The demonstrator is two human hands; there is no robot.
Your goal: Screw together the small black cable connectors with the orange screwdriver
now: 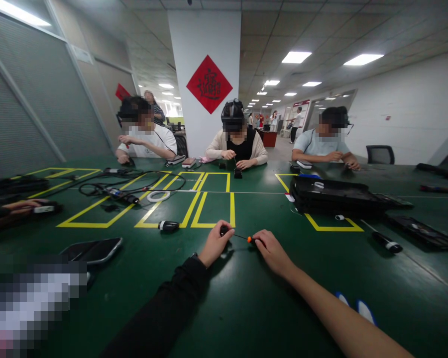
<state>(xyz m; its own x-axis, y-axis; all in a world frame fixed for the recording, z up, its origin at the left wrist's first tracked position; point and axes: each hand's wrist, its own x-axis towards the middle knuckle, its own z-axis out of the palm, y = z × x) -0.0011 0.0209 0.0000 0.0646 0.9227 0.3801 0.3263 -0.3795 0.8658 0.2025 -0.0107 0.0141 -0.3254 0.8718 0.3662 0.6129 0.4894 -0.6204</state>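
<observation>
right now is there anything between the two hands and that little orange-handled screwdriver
Nothing visible. The left hand is closed on a small black part at the tip end, and the right hand pinches the orange-handled screwdriver. Only bare green table lies around them.

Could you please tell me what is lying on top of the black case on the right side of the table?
On the black case lies a small white piece. Anything inside cannot be seen.

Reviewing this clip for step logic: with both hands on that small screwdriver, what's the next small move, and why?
Probably a twist by the right hand: its fingers pinch the screwdriver at the orange collar, and the tip meets the small dark part under the left hand on the green table.
</observation>
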